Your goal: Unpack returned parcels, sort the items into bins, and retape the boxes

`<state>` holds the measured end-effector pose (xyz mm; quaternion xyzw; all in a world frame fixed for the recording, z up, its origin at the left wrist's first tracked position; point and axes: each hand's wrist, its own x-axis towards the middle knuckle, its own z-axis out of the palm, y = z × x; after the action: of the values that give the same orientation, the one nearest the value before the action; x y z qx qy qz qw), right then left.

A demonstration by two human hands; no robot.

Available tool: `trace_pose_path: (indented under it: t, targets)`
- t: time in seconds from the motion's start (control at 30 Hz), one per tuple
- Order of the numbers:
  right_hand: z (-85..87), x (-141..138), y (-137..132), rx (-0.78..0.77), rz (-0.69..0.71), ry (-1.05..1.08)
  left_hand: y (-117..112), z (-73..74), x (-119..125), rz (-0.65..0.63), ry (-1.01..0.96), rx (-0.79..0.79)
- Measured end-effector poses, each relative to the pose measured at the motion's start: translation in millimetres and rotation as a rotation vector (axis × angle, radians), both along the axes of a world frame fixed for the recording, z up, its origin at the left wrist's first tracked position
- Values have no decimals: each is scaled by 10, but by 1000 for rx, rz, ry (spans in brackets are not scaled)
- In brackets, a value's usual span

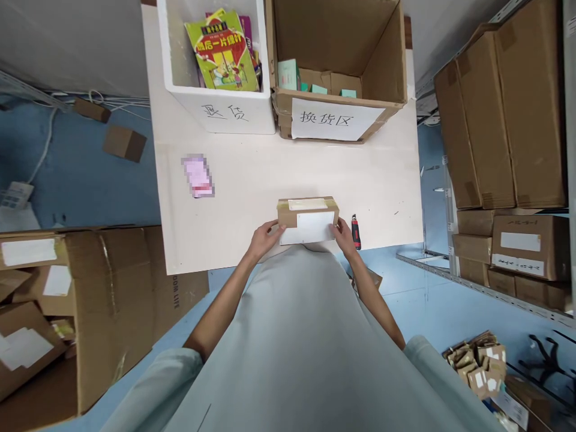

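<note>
A small brown cardboard box with white labels and tape stands at the near edge of the white table, right in front of my body. My left hand grips its left end, thumb on the front face. At the other end my right hand holds it the same way, thumb against the white label. Just right of that hand lies a red and black utility knife, touched by neither hand. The underside of the box is hidden.
At the table's back stand a white foam box of picture books and an open carton with green boxes. A pixelated pink item lies left. A large carton of parcels is lower left; shelves with cartons stand right.
</note>
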<state>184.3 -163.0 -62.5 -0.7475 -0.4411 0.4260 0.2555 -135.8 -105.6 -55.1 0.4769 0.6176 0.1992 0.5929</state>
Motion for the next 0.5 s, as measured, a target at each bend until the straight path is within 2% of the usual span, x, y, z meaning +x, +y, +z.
trace_pose_path:
  t: [0.1,0.27,0.4,0.5]
  targets:
    - [15,7,92,-39,-12,95,34,-9,-47,13,28,-14]
    - [-133,-88,147,-176,-31,104,1,-225,-69,28,55,-121]
    - [-222,-84,-11,-220,-74,87,-173,-391,-121,129,4,-129]
    - [-228,-36,-177,-246,-95,82,-334,-442,-175,205,-3,-178]
